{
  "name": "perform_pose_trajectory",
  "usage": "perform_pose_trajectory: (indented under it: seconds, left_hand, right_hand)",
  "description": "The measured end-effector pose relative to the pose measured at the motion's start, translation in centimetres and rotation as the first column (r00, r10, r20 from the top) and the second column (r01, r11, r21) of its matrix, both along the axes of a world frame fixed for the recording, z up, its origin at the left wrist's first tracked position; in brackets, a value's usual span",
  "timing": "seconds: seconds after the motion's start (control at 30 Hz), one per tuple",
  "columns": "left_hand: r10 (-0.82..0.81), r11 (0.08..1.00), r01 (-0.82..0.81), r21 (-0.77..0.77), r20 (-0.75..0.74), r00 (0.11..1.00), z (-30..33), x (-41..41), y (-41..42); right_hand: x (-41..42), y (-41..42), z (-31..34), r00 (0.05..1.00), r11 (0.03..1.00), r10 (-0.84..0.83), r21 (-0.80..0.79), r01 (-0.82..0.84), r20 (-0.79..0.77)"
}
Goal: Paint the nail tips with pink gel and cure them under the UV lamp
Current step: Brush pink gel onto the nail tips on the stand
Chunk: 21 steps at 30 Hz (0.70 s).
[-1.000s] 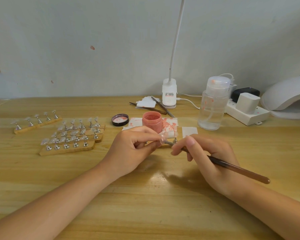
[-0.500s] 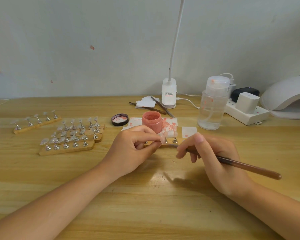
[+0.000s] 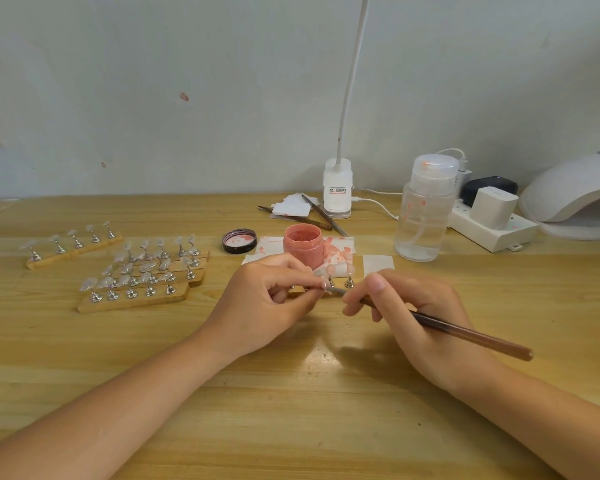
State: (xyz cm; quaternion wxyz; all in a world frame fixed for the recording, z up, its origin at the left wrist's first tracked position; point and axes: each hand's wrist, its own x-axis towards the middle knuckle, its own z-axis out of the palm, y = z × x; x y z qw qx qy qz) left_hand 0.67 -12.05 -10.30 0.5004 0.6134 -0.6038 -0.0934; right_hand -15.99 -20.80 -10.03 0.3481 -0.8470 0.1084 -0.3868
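My left hand (image 3: 274,303) pinches a small nail tip on its stand between thumb and forefinger, just in front of the open pink gel jar (image 3: 303,244). My right hand (image 3: 420,317) grips a brown brush (image 3: 465,332); the bristle end touches the pinched tip. Two more metal stands (image 3: 349,281) rise from a wooden strip partly hidden behind my hands. Several wooden strips of clear nail tips (image 3: 146,271) lie at the left. The white UV lamp (image 3: 575,192) stands at the far right edge.
The jar's black lid (image 3: 239,240) lies left of the jar on pink-stained paper (image 3: 340,254). A clear pump bottle (image 3: 425,209), a desk lamp base (image 3: 337,188), tweezers (image 3: 323,216) and a power strip (image 3: 492,226) with plugs stand behind.
My right hand shifted right half a second ago, then came back left, bringing the brush end to the tip held by my left hand. My left hand stayed almost still.
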Motion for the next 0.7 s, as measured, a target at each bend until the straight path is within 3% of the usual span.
perform_pose_trajectory:
  seconds: [0.1,0.27,0.43,0.57,0.7]
  left_hand:
    - [-0.002,1.000,0.002,0.014,-0.005,1.000,0.00,0.05,0.11]
    - [-0.003,1.000,0.003,0.009,0.001,1.000,0.05,-0.02,0.11]
    - [0.006,1.000,-0.006,0.016,-0.003,1.000,-0.03,0.09,0.12]
    - [-0.008,1.000,0.008,-0.008,0.006,1.000,0.00,0.03,0.03]
    - [-0.009,1.000,0.009,-0.016,0.016,1.000,-0.13,0.23,0.05]
  right_hand:
    - [-0.29,0.03,-0.16,0.997,0.994,0.039,0.103,-0.046,0.072]
    - [-0.02,0.00,0.11,1.000,0.999,-0.015,-0.045,0.015,-0.006]
    - [-0.25,0.07,-0.18,0.996,0.995,0.017,0.101,-0.026,0.086]
    - [-0.05,-0.02,0.04,0.998,1.000,-0.025,-0.018,0.026,0.057]
    - [-0.16,0.08,-0.19,0.997,0.990,0.019,0.138,-0.029,0.072]
